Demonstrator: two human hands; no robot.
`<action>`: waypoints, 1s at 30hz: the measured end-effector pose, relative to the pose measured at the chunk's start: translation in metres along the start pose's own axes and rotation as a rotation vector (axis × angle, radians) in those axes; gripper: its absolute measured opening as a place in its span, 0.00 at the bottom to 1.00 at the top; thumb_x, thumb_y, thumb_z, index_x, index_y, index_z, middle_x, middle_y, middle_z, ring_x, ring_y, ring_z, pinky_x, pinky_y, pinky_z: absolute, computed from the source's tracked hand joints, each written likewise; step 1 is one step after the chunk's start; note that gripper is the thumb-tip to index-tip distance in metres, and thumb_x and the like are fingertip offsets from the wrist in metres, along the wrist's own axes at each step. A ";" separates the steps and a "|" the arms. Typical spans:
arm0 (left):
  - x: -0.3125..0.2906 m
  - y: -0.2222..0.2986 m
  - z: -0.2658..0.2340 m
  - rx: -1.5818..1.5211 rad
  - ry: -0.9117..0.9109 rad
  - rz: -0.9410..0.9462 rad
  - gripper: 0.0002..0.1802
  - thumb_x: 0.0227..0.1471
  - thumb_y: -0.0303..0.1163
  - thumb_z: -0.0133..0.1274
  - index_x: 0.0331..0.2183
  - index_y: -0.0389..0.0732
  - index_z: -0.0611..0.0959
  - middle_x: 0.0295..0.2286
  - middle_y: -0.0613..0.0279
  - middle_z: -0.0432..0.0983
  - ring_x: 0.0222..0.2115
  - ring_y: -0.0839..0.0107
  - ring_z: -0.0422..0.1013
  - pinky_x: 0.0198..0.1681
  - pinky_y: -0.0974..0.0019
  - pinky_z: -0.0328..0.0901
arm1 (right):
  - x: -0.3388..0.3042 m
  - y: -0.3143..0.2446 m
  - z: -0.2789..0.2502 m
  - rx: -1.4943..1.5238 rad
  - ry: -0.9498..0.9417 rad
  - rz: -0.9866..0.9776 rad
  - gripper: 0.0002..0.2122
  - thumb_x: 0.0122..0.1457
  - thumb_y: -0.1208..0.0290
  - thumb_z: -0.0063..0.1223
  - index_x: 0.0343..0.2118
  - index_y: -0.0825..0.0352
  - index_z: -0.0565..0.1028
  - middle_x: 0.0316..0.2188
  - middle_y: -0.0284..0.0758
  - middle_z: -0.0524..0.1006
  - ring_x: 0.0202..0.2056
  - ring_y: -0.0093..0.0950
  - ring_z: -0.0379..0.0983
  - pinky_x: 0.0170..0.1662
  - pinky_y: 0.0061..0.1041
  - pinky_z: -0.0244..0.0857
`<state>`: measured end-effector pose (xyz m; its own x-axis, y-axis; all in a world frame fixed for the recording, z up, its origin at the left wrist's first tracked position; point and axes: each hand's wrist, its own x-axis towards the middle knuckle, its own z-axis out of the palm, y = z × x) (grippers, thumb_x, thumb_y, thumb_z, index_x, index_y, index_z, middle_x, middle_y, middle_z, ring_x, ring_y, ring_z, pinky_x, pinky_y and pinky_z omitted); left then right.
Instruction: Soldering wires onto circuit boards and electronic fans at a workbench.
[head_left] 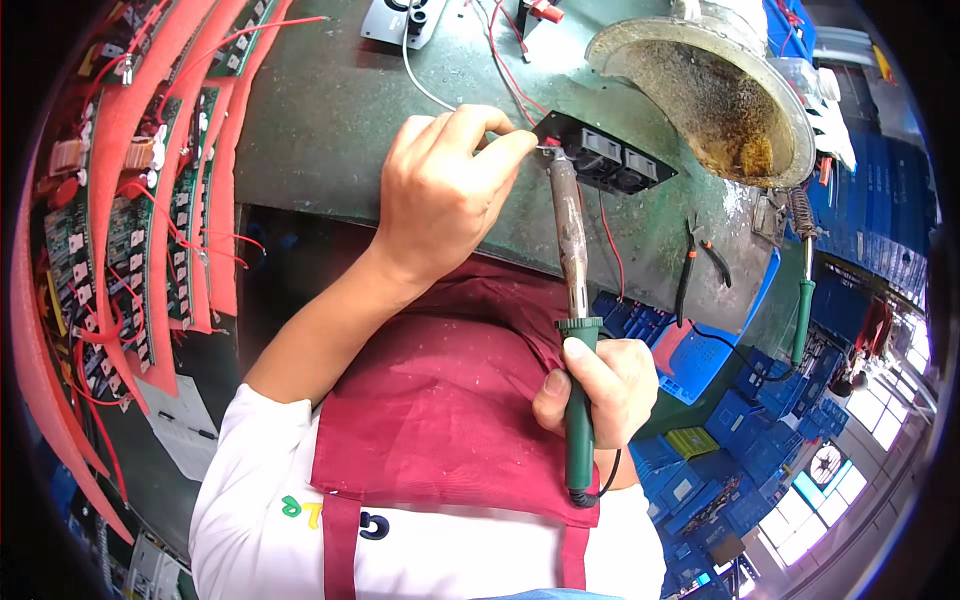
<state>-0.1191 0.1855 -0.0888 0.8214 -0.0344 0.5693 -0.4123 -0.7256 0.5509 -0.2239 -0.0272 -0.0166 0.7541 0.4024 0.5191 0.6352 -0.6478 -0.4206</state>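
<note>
My right hand (pixel 605 390) is wrapped round the green handle of a soldering iron (pixel 568 240), whose metal barrel points up and away. The iron's tip meets a small red part on a black panel (pixel 655 173) fitted with grey sockets. My left hand (pixel 445 185) is closed in a pinch beside that tip. A thin whitish wire (pixel 415 75) runs down to the left hand, and a short bit shows at its fingertips. Red wires (pixel 612 245) hang from the panel and lie behind it.
A lit metal fume hood (pixel 720 100) stands at the far right. Pliers (pixel 687 270) lie near the bench edge, and a second green-handled iron (pixel 805 310) rests to the right. Circuit boards between pink foam sheets (pixel 225 180) line the left. A blue tray (pixel 700 365) sits beside the bench.
</note>
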 end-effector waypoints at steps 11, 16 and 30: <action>-0.002 -0.002 -0.002 -0.007 0.009 0.003 0.13 0.50 0.25 0.70 0.40 0.45 0.91 0.37 0.65 0.82 0.35 0.62 0.78 0.41 0.58 0.69 | 0.003 -0.010 0.000 -0.054 -0.031 0.012 0.22 0.48 0.73 0.67 0.49 0.61 0.83 0.22 0.29 0.72 0.21 0.29 0.69 0.27 0.29 0.61; -0.003 -0.003 -0.003 0.002 0.013 0.006 0.13 0.50 0.25 0.70 0.40 0.45 0.91 0.37 0.65 0.83 0.35 0.62 0.77 0.41 0.59 0.69 | 0.001 -0.010 0.001 -0.047 -0.027 0.012 0.22 0.48 0.73 0.68 0.49 0.61 0.83 0.23 0.30 0.73 0.21 0.29 0.69 0.27 0.30 0.61; -0.003 -0.005 -0.007 -0.010 0.011 0.007 0.13 0.50 0.25 0.70 0.40 0.45 0.91 0.36 0.66 0.82 0.34 0.63 0.78 0.41 0.59 0.68 | 0.002 -0.012 0.002 -0.048 -0.011 -0.018 0.22 0.48 0.73 0.68 0.50 0.61 0.83 0.23 0.30 0.73 0.21 0.29 0.70 0.28 0.29 0.62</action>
<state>-0.1220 0.1938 -0.0894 0.8138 -0.0318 0.5802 -0.4223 -0.7182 0.5530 -0.2298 -0.0174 -0.0120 0.7444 0.4216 0.5178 0.6404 -0.6705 -0.3746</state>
